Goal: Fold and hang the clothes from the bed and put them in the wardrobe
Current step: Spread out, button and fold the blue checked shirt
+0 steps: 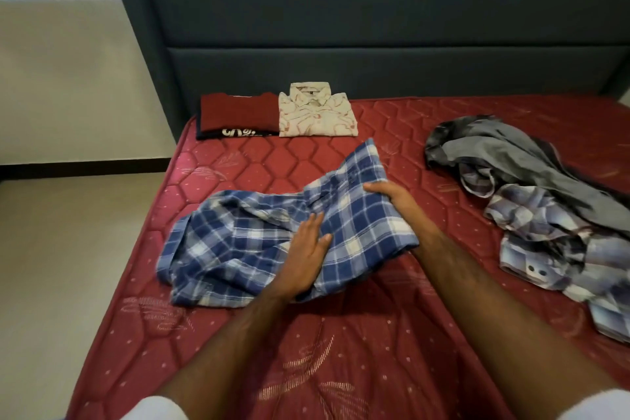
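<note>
the blue and white plaid cotton shirt (272, 235) lies half folded on the red quilted mattress (341, 351). the left hand (303, 256) presses it flat, fingers straight; the right hand (392, 196) grips a folded edge. it looks light, limp, best held by edges.

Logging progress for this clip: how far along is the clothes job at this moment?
Done: a folded dark red garment and a folded cream printed shirt lie by the headboard. In hand: the blue plaid shirt, left hand pressing it flat, right hand gripping a raised fold. Left: the crumpled pile of grey and pale plaid clothes on the right side of the mattress. Nothing is hung; no wardrobe in view.
</note>
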### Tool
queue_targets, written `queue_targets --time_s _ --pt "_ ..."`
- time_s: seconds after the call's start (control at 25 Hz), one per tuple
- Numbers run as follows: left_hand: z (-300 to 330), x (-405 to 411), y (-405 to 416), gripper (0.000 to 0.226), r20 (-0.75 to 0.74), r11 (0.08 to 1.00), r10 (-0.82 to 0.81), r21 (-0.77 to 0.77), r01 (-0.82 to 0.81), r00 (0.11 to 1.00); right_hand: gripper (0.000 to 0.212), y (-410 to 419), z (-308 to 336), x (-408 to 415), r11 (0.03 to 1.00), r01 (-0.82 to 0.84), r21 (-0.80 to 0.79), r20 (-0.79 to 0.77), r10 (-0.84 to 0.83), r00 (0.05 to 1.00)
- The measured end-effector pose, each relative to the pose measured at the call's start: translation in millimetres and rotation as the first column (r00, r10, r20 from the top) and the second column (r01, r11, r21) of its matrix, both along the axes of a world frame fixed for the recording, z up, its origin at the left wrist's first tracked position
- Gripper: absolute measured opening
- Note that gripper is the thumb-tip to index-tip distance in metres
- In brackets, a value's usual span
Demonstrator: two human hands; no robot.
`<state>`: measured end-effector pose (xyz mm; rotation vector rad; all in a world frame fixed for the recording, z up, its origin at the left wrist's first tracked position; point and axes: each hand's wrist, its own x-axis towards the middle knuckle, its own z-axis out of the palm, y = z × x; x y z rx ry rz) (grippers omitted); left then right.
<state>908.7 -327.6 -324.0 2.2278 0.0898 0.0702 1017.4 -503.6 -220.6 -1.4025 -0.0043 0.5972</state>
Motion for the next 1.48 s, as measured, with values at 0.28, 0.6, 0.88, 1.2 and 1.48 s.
queue_targets --time_s 0.28,0.6,0.88,1.2,1.48 --pt "19.4 10.7 -83.5 0.063 0.042 0.963 -0.170 -0.204 0.175 0.984 0.016 -38.8 54.8 -23.8 0.994 0.003 -0.107 0.227 0.021 0.974" --pt "41.5 -49.2 79.1 0.021 0.187 0.986 0.141 -0.114 -0.121 0.972 0.031 105.7 18.2 -42.6 0.917 -0.003 -0.399 0.315 0.141 0.939" --pt "-2.0 -72.7 139.3 0.068 -0.226 0.843 0.245 -0.430 -0.322 0.943 0.045 174.0 -35.1 -79.7 0.837 -0.304 -0.455 0.073 0.375 0.924" --pt "-8.6 -62.5 149.6 0.026 -0.261 0.946 0.251 -0.136 -0.293 0.932 0.070 59.5 -51.8 -36.9 0.505 0.279 -0.817 0.443 0.239 0.864" --pt "5.4 -71.5 155.6 0.069 -0.199 0.987 0.162 0.053 -0.154 0.966 0.062 38.7 -70.0 -45.3 0.992 -0.087 -0.089 -0.283 0.059 0.957"
